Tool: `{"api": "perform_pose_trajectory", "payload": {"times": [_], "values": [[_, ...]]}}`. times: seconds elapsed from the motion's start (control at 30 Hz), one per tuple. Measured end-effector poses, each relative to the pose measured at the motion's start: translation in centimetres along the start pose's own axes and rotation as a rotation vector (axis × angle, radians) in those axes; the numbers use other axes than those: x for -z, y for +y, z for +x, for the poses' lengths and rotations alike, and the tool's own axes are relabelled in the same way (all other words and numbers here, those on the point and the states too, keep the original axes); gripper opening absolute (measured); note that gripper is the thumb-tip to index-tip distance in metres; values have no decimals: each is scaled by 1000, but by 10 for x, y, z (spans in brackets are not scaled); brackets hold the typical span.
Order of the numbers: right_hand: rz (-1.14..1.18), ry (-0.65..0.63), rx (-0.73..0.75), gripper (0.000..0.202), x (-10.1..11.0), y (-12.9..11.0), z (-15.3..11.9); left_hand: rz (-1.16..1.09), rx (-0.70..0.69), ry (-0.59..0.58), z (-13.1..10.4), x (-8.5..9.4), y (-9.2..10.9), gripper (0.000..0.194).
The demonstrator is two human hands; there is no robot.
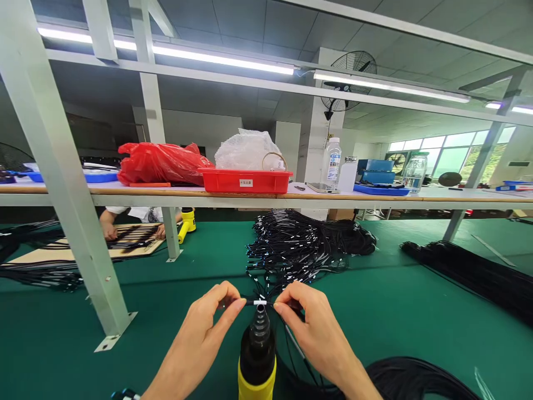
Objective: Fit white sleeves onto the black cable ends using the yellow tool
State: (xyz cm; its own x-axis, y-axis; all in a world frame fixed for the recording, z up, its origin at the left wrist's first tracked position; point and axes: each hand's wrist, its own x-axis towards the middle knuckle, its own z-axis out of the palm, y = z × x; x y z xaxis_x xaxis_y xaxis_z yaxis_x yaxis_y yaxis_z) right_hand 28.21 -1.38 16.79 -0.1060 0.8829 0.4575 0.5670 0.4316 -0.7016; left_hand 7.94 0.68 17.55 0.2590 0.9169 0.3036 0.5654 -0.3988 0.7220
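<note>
A thin black cable with a white sleeve (260, 303) is stretched level between my two hands. My left hand (204, 328) pinches it on the left of the sleeve, thumb against forefinger. On the other side my right hand (314, 328) pinches it in the same way. Just below the sleeve is the narrow tip of a yellow and black heat gun (257, 355), which stands upright with its nozzle up. Behind the hands lies a big bundle of black cables (300, 239) with white and blue ends.
Coiled black cables (416, 378) lie at the lower right, a long bundle (470, 275) farther right. A metal post (79, 183) rises at the left. The shelf (250, 201) above holds a red bin (247, 181). Another person's hands (109, 230) are at a board on the far left.
</note>
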Motion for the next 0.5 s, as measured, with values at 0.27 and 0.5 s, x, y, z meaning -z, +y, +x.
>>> {"api": "perform_pose_trajectory", "payload": {"times": [0.27, 0.5], "values": [[-7, -20, -10, 30, 3, -3, -2, 15, -14, 31, 0, 1, 2, 42], [0, 158, -101, 35, 1, 43, 14, 116, 65, 25, -6, 9, -19, 39]]}}
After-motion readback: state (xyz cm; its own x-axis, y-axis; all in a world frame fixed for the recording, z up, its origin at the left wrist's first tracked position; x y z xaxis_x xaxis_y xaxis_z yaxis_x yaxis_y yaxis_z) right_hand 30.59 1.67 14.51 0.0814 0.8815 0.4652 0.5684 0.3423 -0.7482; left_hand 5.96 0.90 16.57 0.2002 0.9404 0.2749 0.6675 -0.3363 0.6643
